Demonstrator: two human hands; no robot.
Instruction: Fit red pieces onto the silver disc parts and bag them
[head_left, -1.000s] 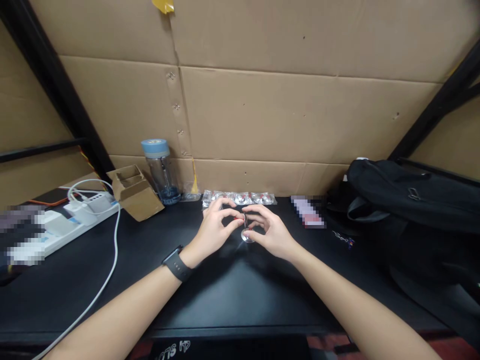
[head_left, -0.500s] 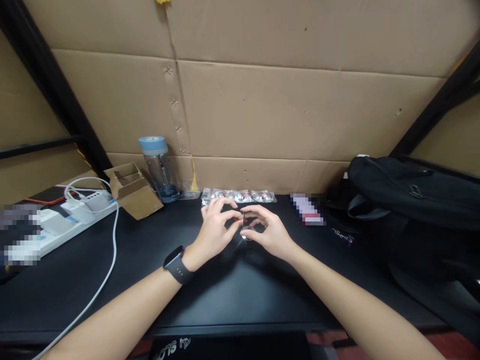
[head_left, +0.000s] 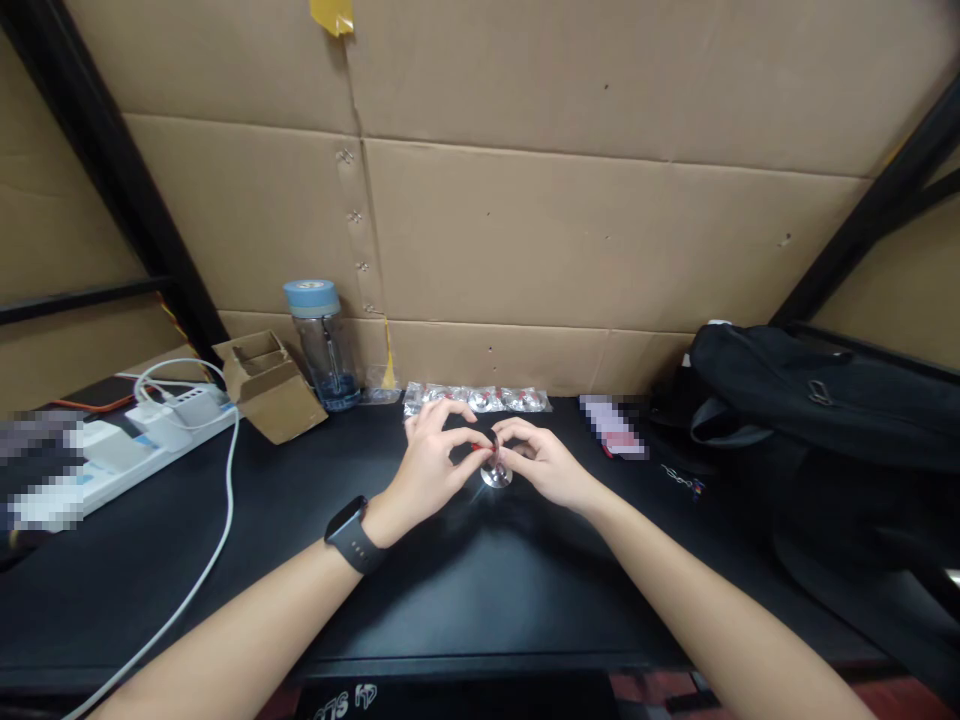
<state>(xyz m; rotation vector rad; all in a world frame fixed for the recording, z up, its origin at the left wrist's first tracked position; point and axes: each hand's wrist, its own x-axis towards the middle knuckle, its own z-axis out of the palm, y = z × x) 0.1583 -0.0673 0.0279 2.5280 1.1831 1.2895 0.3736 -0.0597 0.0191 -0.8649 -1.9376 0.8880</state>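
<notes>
Both hands meet above the middle of the black desk [head_left: 450,590]. My left hand [head_left: 431,465], with a black watch [head_left: 352,535] on its wrist, pinches a small red-and-silver part [head_left: 484,445] between thumb and fingers. My right hand [head_left: 544,462] pinches the same small part from the other side. A shiny round metal piece [head_left: 496,476] hangs or rests just below the fingers. I cannot make out how the pieces join. A row of small clear packets with red and silver contents [head_left: 480,398] lies just behind the hands against the cardboard wall.
A clear bottle with a blue lid [head_left: 321,340] and an open small cardboard box [head_left: 270,385] stand at the back left. A white power strip [head_left: 127,440] and white cable [head_left: 217,520] lie left. A black bag [head_left: 817,400] fills the right side, with a small chain [head_left: 681,480] beside it.
The fingertips of both hands have drawn closer together round the small part; the hands stay in about the same place, and the view has tilted slightly.
</notes>
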